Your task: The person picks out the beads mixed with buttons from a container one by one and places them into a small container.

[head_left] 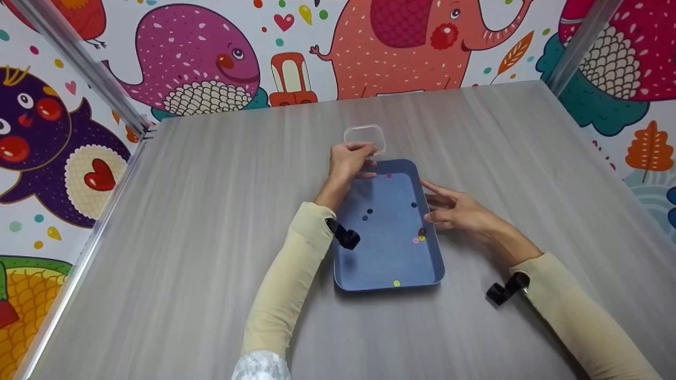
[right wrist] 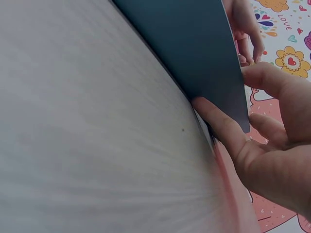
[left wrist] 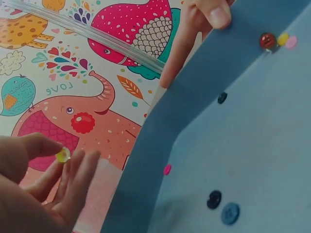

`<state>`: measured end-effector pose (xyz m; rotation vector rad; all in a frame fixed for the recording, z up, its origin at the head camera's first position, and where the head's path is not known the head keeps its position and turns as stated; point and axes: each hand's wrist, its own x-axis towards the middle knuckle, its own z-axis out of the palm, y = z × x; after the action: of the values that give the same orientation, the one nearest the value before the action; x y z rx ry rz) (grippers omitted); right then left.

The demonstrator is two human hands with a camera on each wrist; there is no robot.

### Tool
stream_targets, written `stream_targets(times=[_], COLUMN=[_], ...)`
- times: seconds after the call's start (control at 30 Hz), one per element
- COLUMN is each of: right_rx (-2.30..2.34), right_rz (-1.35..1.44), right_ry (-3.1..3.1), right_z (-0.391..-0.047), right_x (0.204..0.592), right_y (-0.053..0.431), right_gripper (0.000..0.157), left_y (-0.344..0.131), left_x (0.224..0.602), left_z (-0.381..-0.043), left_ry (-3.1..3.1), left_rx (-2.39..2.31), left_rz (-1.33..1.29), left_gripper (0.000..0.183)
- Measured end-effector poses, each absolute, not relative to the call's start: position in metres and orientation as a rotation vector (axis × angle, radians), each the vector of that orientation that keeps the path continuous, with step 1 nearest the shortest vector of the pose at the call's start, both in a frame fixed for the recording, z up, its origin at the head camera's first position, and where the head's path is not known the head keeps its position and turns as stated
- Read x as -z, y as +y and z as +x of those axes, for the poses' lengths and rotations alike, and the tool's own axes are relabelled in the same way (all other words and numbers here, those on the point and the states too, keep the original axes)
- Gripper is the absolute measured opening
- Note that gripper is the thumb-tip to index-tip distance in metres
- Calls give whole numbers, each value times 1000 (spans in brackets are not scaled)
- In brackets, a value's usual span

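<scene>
My left hand (head_left: 349, 161) pinches a small yellow button (left wrist: 63, 155) between thumb and fingertip, just past the far left corner of the blue tray (head_left: 385, 261). Right by that hand, a clear square container (head_left: 374, 136) sits on the table. My right hand (head_left: 459, 214) holds the tray's right wall, its thumb at the rim and its fingers along the outer side. Loose in the tray lie several buttons: a brown one (left wrist: 267, 41), a blue one (left wrist: 230, 213), a dark one (head_left: 414, 205), a pink one (head_left: 389, 175) and a yellow one (head_left: 396, 283) among them.
The grey wood-grain table (head_left: 222, 211) extends on both sides of the tray. Walls printed with cartoon animals (head_left: 195, 58) border its back and sides, with metal corner posts (head_left: 84, 68). Black wrist-camera mounts (head_left: 346, 237) stick out from both sleeves, the left one over the tray.
</scene>
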<state>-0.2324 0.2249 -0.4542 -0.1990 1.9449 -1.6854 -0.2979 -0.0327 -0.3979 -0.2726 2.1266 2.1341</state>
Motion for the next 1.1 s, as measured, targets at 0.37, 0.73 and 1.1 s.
stream_targets(times=[0.37, 0.73, 1.1], right_rx=[1682, 1667, 1664], right_rz=[-197, -192, -211], right_ry=[1953, 1980, 1974], right_z=[-233, -232, -232], right_x=[455, 455, 456], right_y=[225, 225, 225], right_gripper=[88, 87, 87], left_y=[-46, -52, -57], left_x=[406, 417, 420], left_z=[-301, -310, -316], left_ry=[2128, 2164, 2279], left_rx=[-2207, -2266, -2247], left_rz=[-234, -308, -310], left_gripper=[24, 21, 21])
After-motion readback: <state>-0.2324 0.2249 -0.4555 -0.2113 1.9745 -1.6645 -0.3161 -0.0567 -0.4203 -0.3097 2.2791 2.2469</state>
